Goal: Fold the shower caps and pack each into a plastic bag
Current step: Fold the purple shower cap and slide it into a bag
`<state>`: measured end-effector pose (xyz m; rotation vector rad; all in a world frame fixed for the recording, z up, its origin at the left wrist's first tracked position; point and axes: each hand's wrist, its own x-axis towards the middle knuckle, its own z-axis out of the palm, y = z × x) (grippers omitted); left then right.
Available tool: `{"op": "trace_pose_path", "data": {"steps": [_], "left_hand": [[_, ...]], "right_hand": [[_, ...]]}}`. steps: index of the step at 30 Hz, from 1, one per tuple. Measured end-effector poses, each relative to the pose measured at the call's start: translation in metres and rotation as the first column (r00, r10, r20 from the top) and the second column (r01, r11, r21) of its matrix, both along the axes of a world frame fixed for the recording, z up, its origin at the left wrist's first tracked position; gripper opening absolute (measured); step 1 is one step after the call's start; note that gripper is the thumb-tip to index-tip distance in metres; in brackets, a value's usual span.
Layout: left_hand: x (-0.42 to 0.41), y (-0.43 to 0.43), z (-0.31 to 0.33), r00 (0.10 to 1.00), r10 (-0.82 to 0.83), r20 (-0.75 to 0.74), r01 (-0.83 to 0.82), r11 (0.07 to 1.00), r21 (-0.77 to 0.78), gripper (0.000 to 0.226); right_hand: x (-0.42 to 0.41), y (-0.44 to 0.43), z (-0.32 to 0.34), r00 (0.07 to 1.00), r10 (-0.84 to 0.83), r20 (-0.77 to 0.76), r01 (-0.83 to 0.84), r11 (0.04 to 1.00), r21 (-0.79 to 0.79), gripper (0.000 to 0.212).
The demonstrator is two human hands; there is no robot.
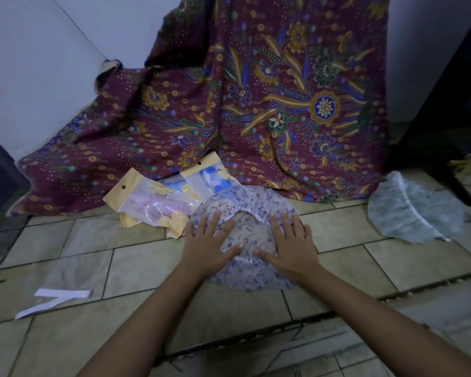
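Both hands lie flat, palms down, on the cap (252,202) at centre frame, lower middle. L hand (210,240) covers its left part and R hand (291,243) its right. Fingers are straight and spread, pointing up-frame, nothing pinched or gripped. Thumbs point inward and nearly meet over the cap's middle.

Cap: thin, translucent, pale w/ dark music-note print, ruffled edge. It lies spread on the tile floor (351,227), and its upper edge reaches the hem of the batik cloth (256,91).

Just left of and above the cap are 2 filled bags w/ yellow header strips and a hang hole each. The pink bag (150,202) is left of centre; its lower right corner is close to the L hand's fingers. The blue bag (210,178) lies up-frame of it, lower end under the cap's top edge.

A 2nd cap (413,210), pale w/ greenish print, sits well apart at right of frame, loosely folded on the tiles.

Lower left: what looks like a clear bag (74,257) flat on the floor, hard to make out, w/ white strips (52,299) at its near end.

The cloth, maroon w/ blue and gold flowers, hangs down the upper middle and pools on the floor. A dark leg (446,131) slants down at far right.
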<state>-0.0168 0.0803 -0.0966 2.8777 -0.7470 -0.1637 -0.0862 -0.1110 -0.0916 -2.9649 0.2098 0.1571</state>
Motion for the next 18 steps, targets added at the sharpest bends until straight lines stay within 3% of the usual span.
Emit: {"op": "trace_pose_path", "data": {"steps": [3, 5, 9, 11, 14, 18], "left_hand": [[-0.008, -0.006, 0.018, 0.993, -0.061, -0.105, 0.046, 0.989, -0.138, 0.077], [-0.020, -0.018, 0.024, 0.990, -0.095, -0.106, 0.080, 0.988, -0.136, 0.065], [-0.038, -0.023, 0.007, 0.991, -0.086, -0.098, 0.078, 0.994, -0.078, 0.075], [-0.036, -0.015, -0.003, 0.995, -0.096, -0.031, 0.094, 0.994, -0.061, 0.086], [-0.034, -0.010, -0.005, 0.993, -0.116, -0.021, 0.116, 0.993, -0.023, 0.088], [-0.033, -0.011, -0.002, 0.986, -0.162, -0.032, 0.163, 0.986, 0.027, 0.094]], "right_hand": [[0.006, 0.003, 0.002, 1.000, -0.014, -0.027, 0.013, 1.000, -0.029, 0.137], [0.007, 0.006, 0.002, 0.998, -0.010, -0.058, 0.006, 0.998, -0.068, 0.138], [0.004, 0.010, 0.004, 1.000, -0.018, -0.014, 0.017, 0.999, -0.052, 0.122], [0.001, 0.012, 0.002, 0.996, 0.045, 0.077, -0.041, 0.998, -0.052, 0.102], [-0.011, 0.016, -0.001, 0.985, 0.160, 0.069, -0.163, 0.986, 0.038, 0.073], [-0.026, 0.009, -0.006, 0.964, 0.266, 0.012, -0.267, 0.963, 0.045, 0.093]]}}
